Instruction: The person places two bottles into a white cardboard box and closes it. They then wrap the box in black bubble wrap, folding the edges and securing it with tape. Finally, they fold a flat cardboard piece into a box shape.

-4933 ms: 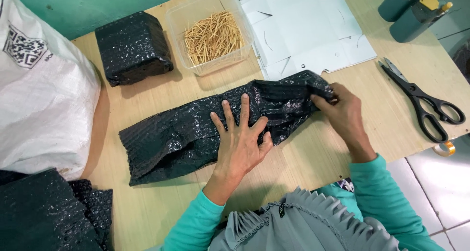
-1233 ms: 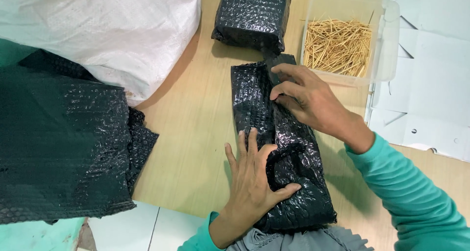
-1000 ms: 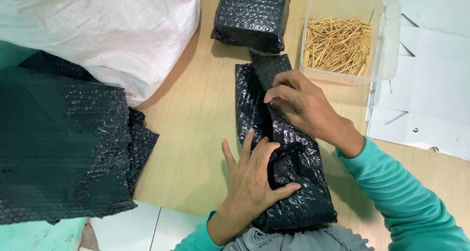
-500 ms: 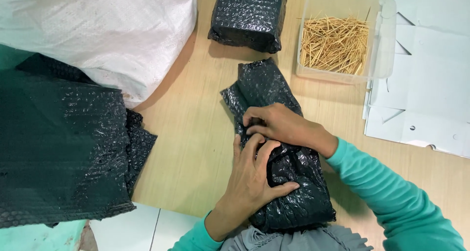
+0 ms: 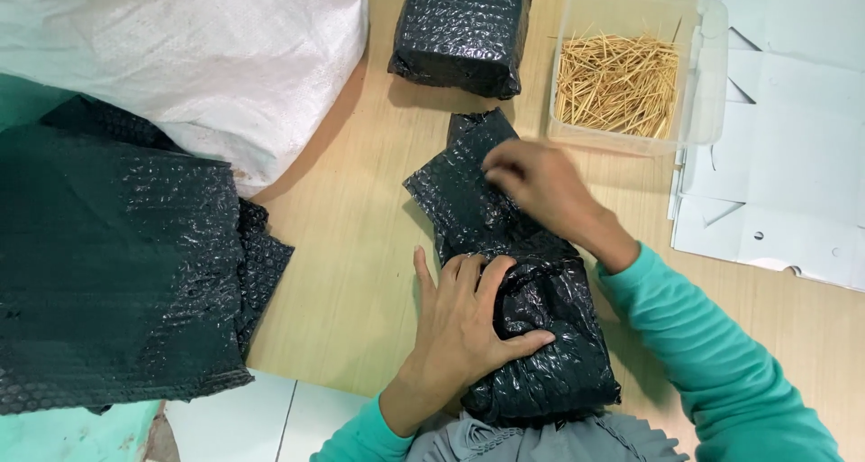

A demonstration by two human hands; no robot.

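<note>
View from above of a wooden table (image 5: 360, 273) at which a person in teal sleeves works with both hands on a bundle of black bubble wrap (image 5: 518, 309). The bundle lies on the table directly in front of the person, between the two forearms, its near end bulky and rounded, its far end a flatter flap that reaches toward a clear plastic box (image 5: 698, 74). The left hand (image 5: 464, 322) lies palm down on the left side of the bundle, fingers spread and pressed into the wrap, thumb stretched across the top of the bulky part. The right hand (image 5: 536, 187) rests on the far flap with the fingers curled together against the wrap; it is blurred, so whether it pinches the flap or only presses on it cannot be told. The clear plastic box holds a heap of thin pale wooden sticks (image 5: 617, 83) and stands just beyond the flap. A finished black bubble-wrap parcel (image 5: 464, 29) sits to the left of the box, apart from the bundle. A large white woven sack (image 5: 180, 61) fills the upper left, and a stack of black bubble-wrap sheets (image 5: 113, 264) lies below it, overhanging the table edge. White cardboard cutouts (image 5: 784, 155) lie flat at the right, just beside the box.
</note>
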